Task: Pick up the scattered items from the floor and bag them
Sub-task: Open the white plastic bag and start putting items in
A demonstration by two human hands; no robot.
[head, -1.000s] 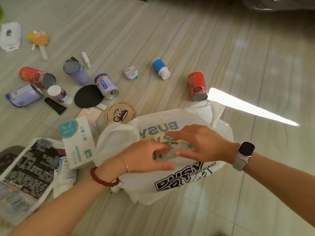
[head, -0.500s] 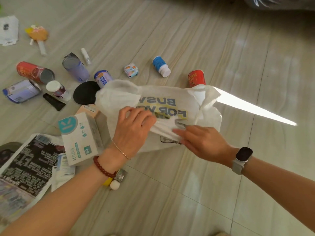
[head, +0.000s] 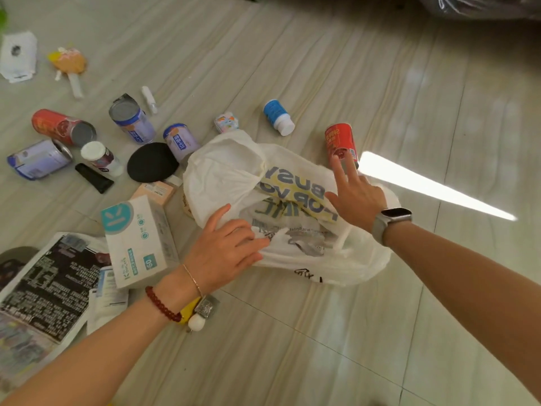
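Pinching the near edge of the white plastic bag (head: 234, 177), my left hand (head: 225, 253) is gripping a fold of the thin film between thumb and fingers, with the palm pressing down on the floor (head: 380, 83) side of it. My right hand (head: 355, 197) is stretching out open across the bag's far right side, fingers spread, holding nothing; its fingertips (head: 341, 161) are reaching up to the lower end of a red can (head: 339, 139), and I cannot tell whether they are touching it.

I am seeing the bag lying crumpled on the floor between both hands, printed side up, its mouth loosely gaping near my left fingers.

Scattered things are lying to the left of the bag and beyond it. A tissue box (head: 137, 241) is sitting just beside my left wrist, partly over a magazine (head: 44, 288) near the left edge of the view. A black round disc (head: 152, 162) is resting beside the bag's far left corner, with a lavender can (head: 181, 140) touching it. Farther out, a blue bottle with a white cap (head: 278, 117) is lying on its side, well apart from the bag. A second red can (head: 63, 127) and a dented pale can (head: 39, 159) are lying at the far left.
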